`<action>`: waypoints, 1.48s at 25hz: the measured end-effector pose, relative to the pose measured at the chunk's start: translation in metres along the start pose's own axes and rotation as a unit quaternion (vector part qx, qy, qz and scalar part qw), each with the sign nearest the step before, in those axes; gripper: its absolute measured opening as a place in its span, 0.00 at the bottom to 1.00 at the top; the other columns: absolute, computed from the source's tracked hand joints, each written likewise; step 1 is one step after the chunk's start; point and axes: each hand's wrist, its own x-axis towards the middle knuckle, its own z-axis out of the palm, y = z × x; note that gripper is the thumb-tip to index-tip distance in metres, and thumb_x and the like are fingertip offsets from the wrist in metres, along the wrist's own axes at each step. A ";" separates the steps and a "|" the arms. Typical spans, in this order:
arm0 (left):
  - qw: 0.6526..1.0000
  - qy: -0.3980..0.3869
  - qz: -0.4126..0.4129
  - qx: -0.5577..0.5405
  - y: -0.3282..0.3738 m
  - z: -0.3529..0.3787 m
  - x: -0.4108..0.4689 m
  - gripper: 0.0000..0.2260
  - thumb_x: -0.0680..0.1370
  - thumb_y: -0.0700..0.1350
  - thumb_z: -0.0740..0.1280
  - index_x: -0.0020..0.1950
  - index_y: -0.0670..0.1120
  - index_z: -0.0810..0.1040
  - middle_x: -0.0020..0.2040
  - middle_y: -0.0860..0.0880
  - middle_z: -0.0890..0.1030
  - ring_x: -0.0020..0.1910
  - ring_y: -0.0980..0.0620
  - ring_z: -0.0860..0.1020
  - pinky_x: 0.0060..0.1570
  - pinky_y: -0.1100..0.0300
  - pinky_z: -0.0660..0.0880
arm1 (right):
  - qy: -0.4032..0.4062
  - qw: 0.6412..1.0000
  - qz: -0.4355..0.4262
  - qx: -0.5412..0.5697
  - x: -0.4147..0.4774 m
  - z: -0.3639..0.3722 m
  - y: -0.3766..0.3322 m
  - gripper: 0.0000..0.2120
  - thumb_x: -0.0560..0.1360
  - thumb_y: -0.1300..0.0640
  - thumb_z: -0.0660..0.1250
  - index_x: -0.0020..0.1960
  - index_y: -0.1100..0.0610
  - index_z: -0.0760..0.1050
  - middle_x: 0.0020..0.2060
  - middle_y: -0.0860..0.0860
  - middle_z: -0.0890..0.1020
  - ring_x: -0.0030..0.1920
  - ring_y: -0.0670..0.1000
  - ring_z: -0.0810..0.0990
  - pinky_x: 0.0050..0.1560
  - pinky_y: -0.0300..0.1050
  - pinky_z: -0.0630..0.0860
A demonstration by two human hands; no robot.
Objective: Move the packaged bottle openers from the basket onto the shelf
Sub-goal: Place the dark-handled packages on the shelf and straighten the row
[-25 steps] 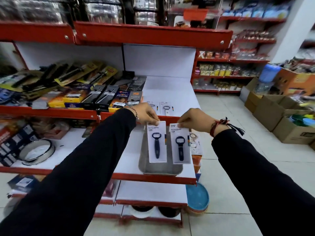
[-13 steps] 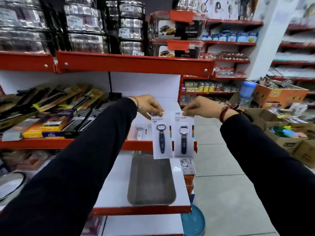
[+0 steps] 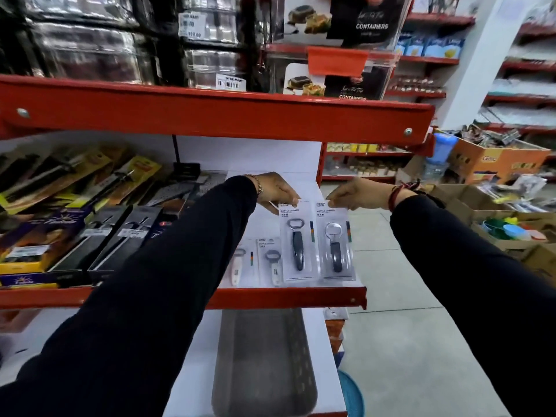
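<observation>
My left hand (image 3: pixel 275 189) pinches the top of a carded bottle opener with a dark handle (image 3: pixel 298 242). My right hand (image 3: pixel 356 194) pinches the top of a second carded dark-handled opener (image 3: pixel 337 245). Both packs hang upright side by side over the right end of the white shelf (image 3: pixel 301 183) with the red front edge (image 3: pixel 288 296). Two packs with white-handled openers (image 3: pixel 270 261) lie flat on the shelf just left of them. The grey basket (image 3: pixel 264 362) sits on the shelf below, and its inside looks bare.
Boxed knives and kitchen tools (image 3: pixel 90 224) fill the left part of the same shelf. Clear containers (image 3: pixel 210 40) stand on the red shelf above. Cardboard boxes of goods (image 3: pixel 499 215) line the aisle floor at the right. A blue lid (image 3: pixel 350 395) leans low by the shelf end.
Both hands lifted the two packs from above the basket to the shelf one level higher. The view tilted up and came closer to the shelf.
</observation>
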 end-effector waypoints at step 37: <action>0.955 -0.046 -0.098 0.275 -0.046 0.095 -0.096 0.34 0.74 0.58 0.70 0.77 0.54 0.63 0.77 0.54 0.66 0.75 0.48 0.66 0.74 0.53 0.61 | -0.105 0.992 -0.012 -0.073 -0.066 0.116 -0.019 0.31 0.73 0.46 0.71 0.74 0.46 0.67 0.75 0.49 0.68 0.74 0.52 0.66 0.73 0.47 0.62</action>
